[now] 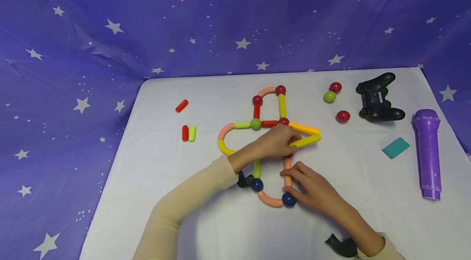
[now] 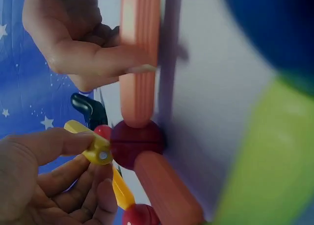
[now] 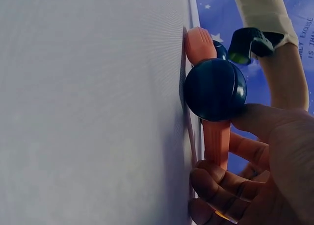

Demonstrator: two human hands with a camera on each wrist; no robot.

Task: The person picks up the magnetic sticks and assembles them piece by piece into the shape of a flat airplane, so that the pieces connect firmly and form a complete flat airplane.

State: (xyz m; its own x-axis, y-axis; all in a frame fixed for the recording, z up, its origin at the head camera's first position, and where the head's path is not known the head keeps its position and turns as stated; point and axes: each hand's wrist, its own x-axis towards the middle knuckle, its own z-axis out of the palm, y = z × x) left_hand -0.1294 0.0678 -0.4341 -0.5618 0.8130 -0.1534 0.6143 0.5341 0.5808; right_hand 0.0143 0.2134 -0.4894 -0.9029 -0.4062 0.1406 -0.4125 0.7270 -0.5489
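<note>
A flat figure of magnetic rods and balls lies on the table. My left hand reaches over it and pinches a yellow rod between thumb and finger. In the left wrist view, that rod's silver-tipped end is beside a dark red ball; whether they touch I cannot tell. An orange-yellow rod runs from another red ball towards the yellow rod's outer end. With thumb and fingers, my right hand holds a peach rod beside a dark blue ball.
Two red rods and a light green rod lie at left. At right are loose red balls, a green ball, a black game controller, a teal card and a purple microphone. A starry purple cloth hangs behind.
</note>
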